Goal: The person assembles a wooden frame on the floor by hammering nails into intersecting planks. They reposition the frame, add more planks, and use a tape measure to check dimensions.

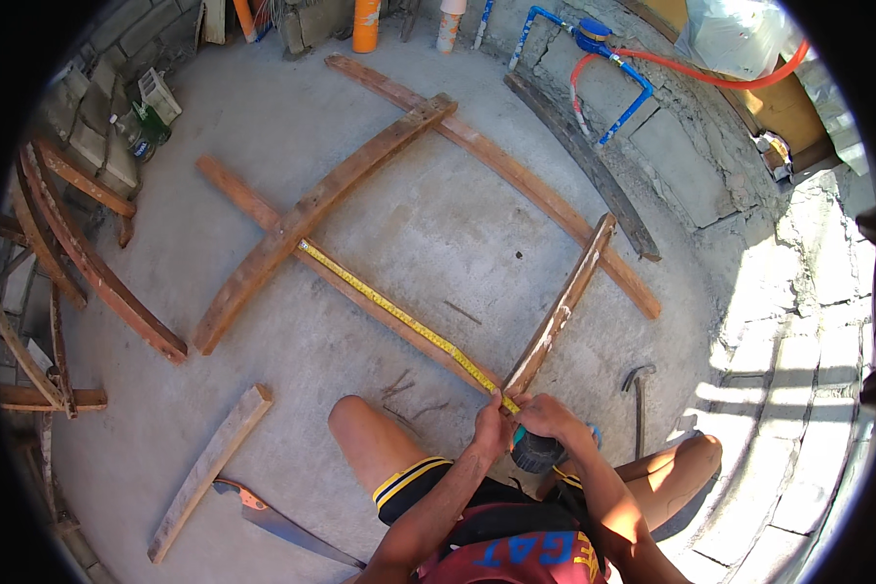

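A yellow tape measure blade (399, 313) runs along the near wooden beam (360, 294), its far end at the crossing with a longer crosspiece (321, 204). My left hand (494, 430) is closed on the blade near the beam's right end, thumb on top. Beside it, my right hand (549, 417) has its fingers pinched close to the blade and the end of a paint-marked timber (563, 307); what they hold is hidden. Below my right hand sits a black and teal object (535, 452), partly covered, its kind unclear.
A far beam (535, 185) completes the timber frame. A hammer (639, 409) lies right, a handsaw (282, 526) and loose plank (209, 472) left. Timbers (97, 263) lean at the left wall. Blue pipes (642, 97) and a dark plank (584, 161) lie far right.
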`<state>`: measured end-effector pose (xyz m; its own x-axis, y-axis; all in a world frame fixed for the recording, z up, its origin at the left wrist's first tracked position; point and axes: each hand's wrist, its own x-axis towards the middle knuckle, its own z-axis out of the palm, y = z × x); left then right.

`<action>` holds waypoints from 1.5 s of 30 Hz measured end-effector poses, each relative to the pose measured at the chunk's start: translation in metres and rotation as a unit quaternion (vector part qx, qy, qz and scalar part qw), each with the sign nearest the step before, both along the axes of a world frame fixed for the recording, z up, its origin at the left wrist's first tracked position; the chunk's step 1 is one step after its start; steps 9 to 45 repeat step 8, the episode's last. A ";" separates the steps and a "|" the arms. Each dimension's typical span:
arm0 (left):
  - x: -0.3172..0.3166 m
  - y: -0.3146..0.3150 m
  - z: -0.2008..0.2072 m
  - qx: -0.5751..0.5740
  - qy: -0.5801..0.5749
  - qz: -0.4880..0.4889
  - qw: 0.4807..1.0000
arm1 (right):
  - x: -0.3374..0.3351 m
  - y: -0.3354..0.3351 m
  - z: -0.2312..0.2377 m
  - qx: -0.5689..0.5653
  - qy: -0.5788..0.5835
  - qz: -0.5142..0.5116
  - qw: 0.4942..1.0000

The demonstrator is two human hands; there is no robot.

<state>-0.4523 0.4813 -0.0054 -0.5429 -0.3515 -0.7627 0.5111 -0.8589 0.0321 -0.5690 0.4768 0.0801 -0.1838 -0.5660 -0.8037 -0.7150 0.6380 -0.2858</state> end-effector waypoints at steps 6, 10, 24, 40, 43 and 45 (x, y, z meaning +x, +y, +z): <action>-0.019 0.024 -0.028 -0.013 -0.022 0.129 0.991 | 0.009 0.000 0.015 0.002 -0.047 -0.067 0.997; -0.013 0.027 -0.048 0.010 -0.049 0.072 0.996 | 0.018 0.007 0.031 -0.004 0.015 -0.071 0.997; -0.013 0.027 -0.048 0.010 -0.049 0.072 0.996 | 0.018 0.007 0.031 -0.004 0.015 -0.071 0.997; -0.013 0.027 -0.048 0.010 -0.049 0.072 0.996 | 0.018 0.007 0.031 -0.004 0.015 -0.071 0.997; -0.013 0.027 -0.048 0.010 -0.049 0.072 0.996 | 0.018 0.007 0.031 -0.004 0.015 -0.071 0.997; -0.013 0.027 -0.048 0.010 -0.049 0.072 0.996 | 0.018 0.007 0.031 -0.004 0.015 -0.071 0.997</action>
